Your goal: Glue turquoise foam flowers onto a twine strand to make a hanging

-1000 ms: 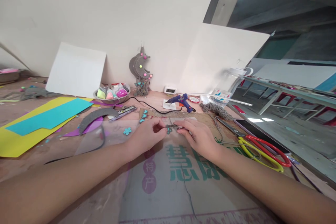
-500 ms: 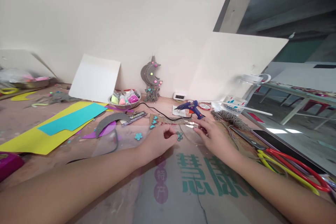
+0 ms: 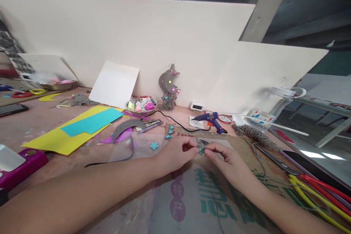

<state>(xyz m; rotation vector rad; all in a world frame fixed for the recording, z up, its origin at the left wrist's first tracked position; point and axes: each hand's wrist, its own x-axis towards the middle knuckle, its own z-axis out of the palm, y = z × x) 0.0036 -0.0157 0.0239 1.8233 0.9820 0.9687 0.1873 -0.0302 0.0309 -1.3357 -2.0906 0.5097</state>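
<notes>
A small teal flower with a grey-green edge (image 3: 201,149) is pinched between the fingertips of my left hand (image 3: 175,155). From the other side, the thumb and forefinger of my right hand (image 3: 226,157) close on its edge. Just behind the fingers lies a shiny metal piece (image 3: 203,141), too small to name. Another teal flower (image 3: 154,145) rests flat on the clear plastic sheet to the left of my left hand. Small teal hearts (image 3: 170,131) sit on a strip of cardboard beyond it.
A blue glue gun (image 3: 210,117) lies behind my hands, near a white digital clock (image 3: 196,106). A grey moon ornament (image 3: 170,84) leans against the white board. Red-and-yellow scissors (image 3: 309,182) and grey yarn (image 3: 253,135) are at right. Yellow (image 3: 71,131) and blue sheets lie left.
My right hand has come in to the flower and now touches it opposite my left hand. The camera view has shifted, so the table things appear lower and mostly further right.
</notes>
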